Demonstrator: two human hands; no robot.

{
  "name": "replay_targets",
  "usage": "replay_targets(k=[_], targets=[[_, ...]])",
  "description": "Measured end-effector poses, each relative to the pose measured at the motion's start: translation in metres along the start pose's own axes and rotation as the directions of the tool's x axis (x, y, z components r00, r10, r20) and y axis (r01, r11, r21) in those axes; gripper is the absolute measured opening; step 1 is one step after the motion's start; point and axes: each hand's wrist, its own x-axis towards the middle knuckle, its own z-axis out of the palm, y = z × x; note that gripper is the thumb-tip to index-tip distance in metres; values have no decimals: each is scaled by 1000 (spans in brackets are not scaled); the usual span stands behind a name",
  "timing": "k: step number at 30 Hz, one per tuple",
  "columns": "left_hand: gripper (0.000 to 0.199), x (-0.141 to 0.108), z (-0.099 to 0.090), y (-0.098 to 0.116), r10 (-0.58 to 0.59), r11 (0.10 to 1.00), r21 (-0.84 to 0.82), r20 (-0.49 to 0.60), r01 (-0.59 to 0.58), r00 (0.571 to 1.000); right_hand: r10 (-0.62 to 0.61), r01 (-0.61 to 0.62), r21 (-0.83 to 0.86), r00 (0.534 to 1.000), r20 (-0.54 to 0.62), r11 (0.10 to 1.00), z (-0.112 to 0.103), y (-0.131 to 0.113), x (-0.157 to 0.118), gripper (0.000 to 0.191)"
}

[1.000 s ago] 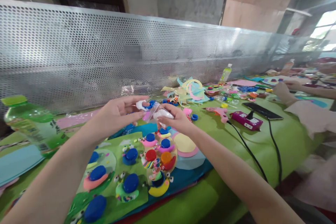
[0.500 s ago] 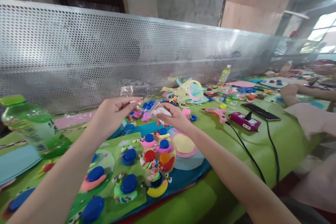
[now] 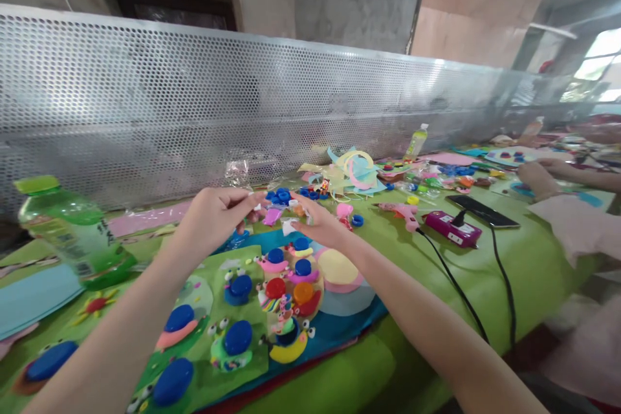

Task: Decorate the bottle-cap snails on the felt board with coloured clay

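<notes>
My left hand is closed in a pinch on a small white piece of soft clay. Close by on the right, my right hand has its thumb and fingers around a small clear bag of white clay, its grip looser and partly hidden. Beneath both hands are clay snails with bottle-cap shells: a green one with a blue cap, a yellow one and several more. They sit on green felt and paper rounds. Loose blue caps lie just beyond my fingertips.
A green drink bottle stands at left. To the right are a pink glue gun, a purple power strip with cords, and a black phone. Paper scraps lie before a perforated metal panel. Another person's hand works at far right.
The bag of white clay has dropped slightly and my right fingers have spread wider around it. My left hand keeps its pinch, a little lower and further right.
</notes>
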Motion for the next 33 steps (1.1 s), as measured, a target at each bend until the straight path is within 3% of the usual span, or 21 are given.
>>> replay_targets(k=[6, 10, 17, 21, 23, 25, 30, 33], targets=[[39, -15, -2, -6, 35, 996, 81, 35, -37, 999, -183, 181, -62, 982, -34, 982, -2, -31, -2, 41], [34, -32, 4, -15, 9, 1000, -16, -20, -9, 1000, -256, 256, -72, 967, 7, 964, 0, -43, -5, 39], [28, -47, 22, -44, -85, 988, -138, -148, 65, 985, -242, 244, -51, 969, 46, 968, -1, -47, -7, 36], [37, -50, 24, -60, -187, 964, -194, 1, 184, 982, -237, 240, -104, 971, 35, 965, 6, -50, -10, 34], [44, -52, 23, -58, -181, 948, -248, 99, 200, 978, -253, 260, -148, 966, 60, 954, 13, -55, -14, 34], [47, -55, 19, -52, -155, 941, -285, 119, 183, 981, -255, 274, -153, 958, 132, 950, 19, -62, -19, 35], [35, -65, 6, -42, -215, 974, -63, 53, 218, 975, -216, 259, -113, 929, 301, 959, 25, -76, -29, 38], [39, -69, -3, -46, -219, 975, 40, 61, 217, 974, -203, 277, -166, 910, 361, 947, 27, -79, -31, 31]])
